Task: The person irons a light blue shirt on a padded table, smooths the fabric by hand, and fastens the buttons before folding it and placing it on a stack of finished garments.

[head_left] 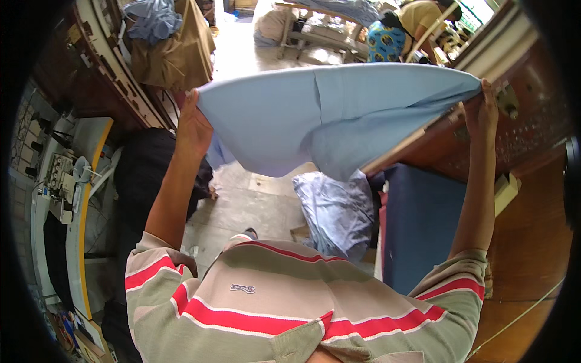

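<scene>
A light blue cloth [260, 121] is stretched out in the air between my two raised hands, with a vertical seam near its middle. My left hand [195, 127] is closed on its upper left corner. At the opposite upper corner, my right hand [482, 112] pinches the edge. The top edge runs nearly straight from hand to hand, while the lower part hangs loose and folds over toward the right. Whether it is a finished garment or a cut panel, I cannot tell.
On the left, a sewing machine [60, 178] sits on a white table with a yellow edge [86, 218], beside dark fabric [142, 175]. Light blue fabric [339, 209] hangs by a dark blue surface [423, 224]. A co-worker [417, 18] bends at the far right. Brown cloth [172, 57] stands far left.
</scene>
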{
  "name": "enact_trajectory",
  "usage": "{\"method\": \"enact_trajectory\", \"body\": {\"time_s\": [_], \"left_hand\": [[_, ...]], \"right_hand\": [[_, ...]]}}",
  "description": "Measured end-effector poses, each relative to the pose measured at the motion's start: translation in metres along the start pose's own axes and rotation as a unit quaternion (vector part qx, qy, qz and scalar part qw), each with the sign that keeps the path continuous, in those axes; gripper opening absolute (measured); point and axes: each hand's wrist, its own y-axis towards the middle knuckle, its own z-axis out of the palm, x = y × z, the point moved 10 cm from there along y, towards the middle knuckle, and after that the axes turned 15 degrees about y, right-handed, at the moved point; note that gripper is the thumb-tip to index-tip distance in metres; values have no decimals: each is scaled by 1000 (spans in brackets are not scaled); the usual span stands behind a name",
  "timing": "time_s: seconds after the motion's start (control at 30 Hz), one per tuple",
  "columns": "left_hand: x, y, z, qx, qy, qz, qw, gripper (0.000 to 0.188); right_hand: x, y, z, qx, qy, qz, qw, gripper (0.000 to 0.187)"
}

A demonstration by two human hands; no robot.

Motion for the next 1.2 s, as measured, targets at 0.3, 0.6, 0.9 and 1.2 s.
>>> {"method": "enact_trajectory", "body": {"time_s": [0.3, 0.6, 0.9, 1.2], "left_hand": [[-174, 84, -149, -176, 155, 150, 961, 13], [-260, 174, -243, -300, 279, 212, 887, 24], [-279, 268, -215, -354, 501, 145, 777, 43], [-230, 370, -204, -415, 811, 41, 409, 29]], "right_hand": [[-143, 123, 200, 145, -105, 24, 984, 38], [-292, 284, 294, 198, -29, 50, 978, 31], [-401, 434, 383, 394, -178, 95, 897, 50], [-530, 618, 410, 395, -400, -64, 825, 32]]}}
